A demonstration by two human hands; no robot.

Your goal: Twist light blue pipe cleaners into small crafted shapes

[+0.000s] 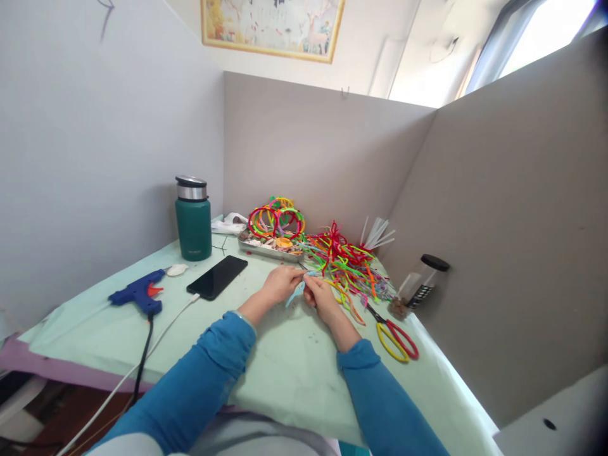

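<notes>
Both hands meet over the middle of the table, around a light blue pipe cleaner [295,294] that is bent, with a loose part hanging below the fingers. My left hand [282,282] pinches it from the left side. From the right, my right hand [320,295] grips it between thumb and fingers, its fingertips next to the left ones. Just beyond the hands lies a tangled pile of colourful pipe cleaners [344,259]. A few orange and yellow ones [349,303] reach toward my right hand. The fingers partly hide the blue piece.
Scissors [398,339] lie right of my right hand, near a clear jar [422,285]. A metal tray [270,252] with colourful rings stands behind. On the left are a phone [218,277], a blue glue gun [140,291], a cable and a green bottle [193,228]. Partition walls surround the table.
</notes>
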